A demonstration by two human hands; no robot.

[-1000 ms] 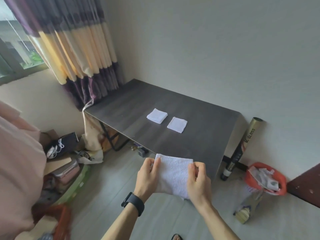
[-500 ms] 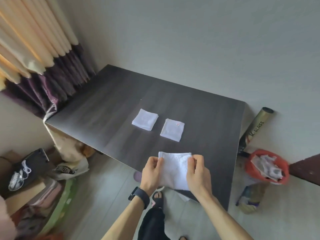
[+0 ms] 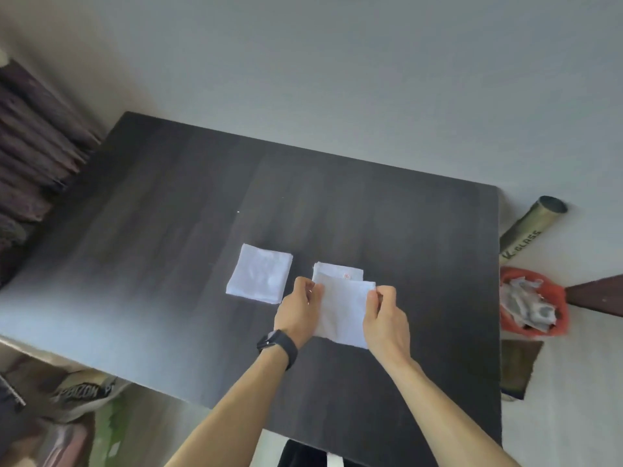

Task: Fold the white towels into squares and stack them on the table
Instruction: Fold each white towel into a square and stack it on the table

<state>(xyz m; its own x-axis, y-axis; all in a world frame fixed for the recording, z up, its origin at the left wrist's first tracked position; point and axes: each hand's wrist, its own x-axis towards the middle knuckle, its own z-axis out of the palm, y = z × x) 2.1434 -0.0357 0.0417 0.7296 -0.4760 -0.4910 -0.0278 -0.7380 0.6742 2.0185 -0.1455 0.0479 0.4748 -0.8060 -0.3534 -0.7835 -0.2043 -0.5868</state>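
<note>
Head | left hand, right hand pinch towel sides | backs up

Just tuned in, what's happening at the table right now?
A person grips a folded towel by its sides, left hand on one edge and right hand on the other. It sits over the right towel on the table, hiding all but that towel's far strip. Whether it has touched down is not clear. The left towel lies folded alongside, untouched.
</note>
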